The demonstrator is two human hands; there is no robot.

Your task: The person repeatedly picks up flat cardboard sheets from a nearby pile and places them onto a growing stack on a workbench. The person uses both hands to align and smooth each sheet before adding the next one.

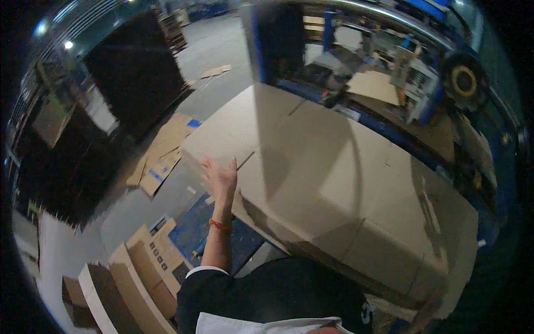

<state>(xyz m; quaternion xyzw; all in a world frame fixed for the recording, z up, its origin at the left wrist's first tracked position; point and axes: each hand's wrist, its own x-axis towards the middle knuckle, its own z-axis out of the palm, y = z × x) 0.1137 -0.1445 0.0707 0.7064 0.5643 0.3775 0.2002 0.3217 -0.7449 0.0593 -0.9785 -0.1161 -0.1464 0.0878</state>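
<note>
A large tan cardboard sheet (311, 167), with slots and crease lines, stretches across the middle and right in front of me. My left hand (221, 175) is at its left edge beside a slot, fingers apart and thumb raised, gripping nothing. An orange band circles that wrist. At the lower right, my right hand (425, 313) shows dim and blurred by the sheet's near right corner. Its fingers cannot be made out, nor whether they grip the cardboard.
Beyond the sheet stands a blue machine (389, 131) with a dark wheel (464, 80) and cardboard scraps on it. Flattened cardboard (161, 156) lies on the floor at left. Folded cardboard pieces (119, 284) stand at lower left, near a blue surface (203, 225). Dark tall stacks (136, 72) rise far left.
</note>
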